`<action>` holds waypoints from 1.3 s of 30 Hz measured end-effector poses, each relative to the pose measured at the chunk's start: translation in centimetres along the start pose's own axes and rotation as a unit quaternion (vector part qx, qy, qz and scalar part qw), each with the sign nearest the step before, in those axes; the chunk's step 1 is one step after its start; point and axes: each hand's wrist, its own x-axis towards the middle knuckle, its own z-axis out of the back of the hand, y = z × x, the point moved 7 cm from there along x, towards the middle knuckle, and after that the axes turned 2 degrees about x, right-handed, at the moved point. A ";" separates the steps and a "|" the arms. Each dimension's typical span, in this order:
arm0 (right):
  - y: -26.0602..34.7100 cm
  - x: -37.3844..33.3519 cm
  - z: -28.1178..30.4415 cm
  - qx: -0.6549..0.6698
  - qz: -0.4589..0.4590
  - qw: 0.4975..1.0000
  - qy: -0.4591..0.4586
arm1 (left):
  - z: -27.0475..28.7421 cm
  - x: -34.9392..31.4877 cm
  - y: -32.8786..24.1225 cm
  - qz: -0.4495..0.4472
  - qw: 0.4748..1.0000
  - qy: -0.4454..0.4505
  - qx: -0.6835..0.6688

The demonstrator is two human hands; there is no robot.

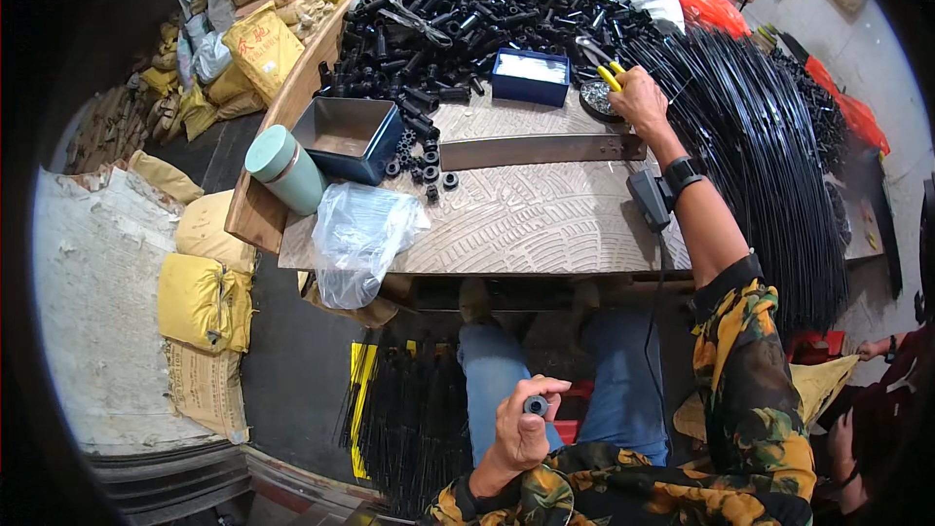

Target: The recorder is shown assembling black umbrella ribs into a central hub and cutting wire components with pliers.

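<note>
My left hand [518, 436] is above my lap, its fingers curled round a dark tubular part [535, 405] whose hollow round end faces up. My right hand [643, 102] reaches over the table's far right, closed at the yellow handles of a pair of pliers [611, 75]. The jaws of the pliers point away toward a heap of black tubular parts [467, 15]. Beside the right hand, a round black dish [596, 100] holds small shiny pieces. A long bundle of thin black rods [760, 156] lies just right of that hand.
A flat metal bar [536, 151] lies across the table. Around it are a blue box with white contents [530, 76], an open metal box [349, 131], a green tumbler [285, 169], black rings [429, 161], a clear plastic bag [358, 234] and a corded dark device [647, 200]. Other people are at right.
</note>
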 end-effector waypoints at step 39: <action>6.4 -35.0 15.3 0.706 0.233 0.663 0.091 | -6.4 -3.2 -6.0 -0.065 0.996 0.046 0.037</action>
